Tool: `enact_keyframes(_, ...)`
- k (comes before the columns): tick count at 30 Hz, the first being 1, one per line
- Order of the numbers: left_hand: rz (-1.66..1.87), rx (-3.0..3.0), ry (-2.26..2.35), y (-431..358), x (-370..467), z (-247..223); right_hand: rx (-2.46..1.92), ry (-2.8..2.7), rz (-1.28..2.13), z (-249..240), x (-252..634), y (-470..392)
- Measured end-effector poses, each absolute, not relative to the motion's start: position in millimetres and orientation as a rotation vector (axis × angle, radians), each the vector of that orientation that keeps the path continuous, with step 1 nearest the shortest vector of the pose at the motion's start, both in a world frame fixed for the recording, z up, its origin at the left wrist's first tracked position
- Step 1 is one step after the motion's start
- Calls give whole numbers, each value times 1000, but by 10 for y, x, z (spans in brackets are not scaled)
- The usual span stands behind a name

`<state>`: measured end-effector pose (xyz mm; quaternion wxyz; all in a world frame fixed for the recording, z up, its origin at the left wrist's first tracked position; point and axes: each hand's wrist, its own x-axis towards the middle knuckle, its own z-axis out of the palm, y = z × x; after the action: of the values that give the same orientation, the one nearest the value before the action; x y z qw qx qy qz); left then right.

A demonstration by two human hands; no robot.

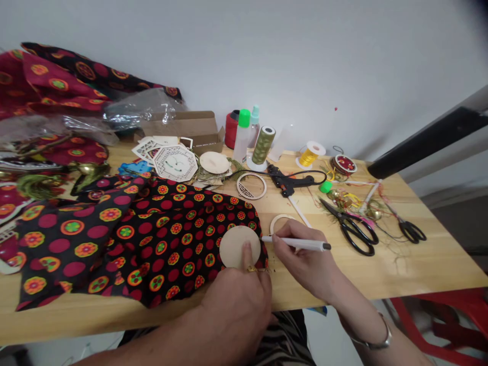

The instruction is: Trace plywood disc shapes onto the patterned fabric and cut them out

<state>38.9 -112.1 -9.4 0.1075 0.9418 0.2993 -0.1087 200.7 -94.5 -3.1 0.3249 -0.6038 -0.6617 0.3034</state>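
Fabric [152, 239]: we note black cloth with red and orange dots, spread on the table [419, 259].
Wooden disc [239, 246]: we find it lying flat on the fabric's right edge.
Left hand [236, 300]: we see it pressing fingers down on the disc, pinning it.
Right hand [305, 259]: we see it clamped on a white pen [301, 244], tip touching the disc's right rim.
Scissors [353, 226]: we log them lying apart, to the right.
Wooden ring [251, 185]: we log it behind the fabric.

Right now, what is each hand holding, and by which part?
The right hand grips a white pen near its tip end. The left hand holds nothing; its fingers press a round wooden disc onto patterned fabric.
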Motion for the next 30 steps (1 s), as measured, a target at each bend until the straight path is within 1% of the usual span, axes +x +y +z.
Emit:
enact_keyframes(5, -283, 2829, 894, -1134, 391, -115, -1614, -1838, 700, -26, 2001, -1152)
enact_keyframes(10, -366, 2742, 747, -1139, 358, -101, -1565, -1943, 615, -68, 1990, -1346)
enact_keyframes(14, -256, 2769, 719, -1137, 300, -81, -1511, -1965, 616, -104, 1984, -1469)
enact_keyframes(20, -357, 2692, 736, -1036, 254, 123, -1456, -1996, 662, -73, 1960, -1528)
enact_keyframes(24, -309, 2678, 797, -923, 139, 229, -1542, -1824, 681, -39, 1993, -1469)
enact_keyframes(28, -310, 2641, 873, -771, 16, 251, -1615, -1507, 854, -34, 2040, -1377)
enact_keyframes(30, -326, 2582, 943, -695, -22, 222, -1603, -1437, 923, -45, 2043, -1337)
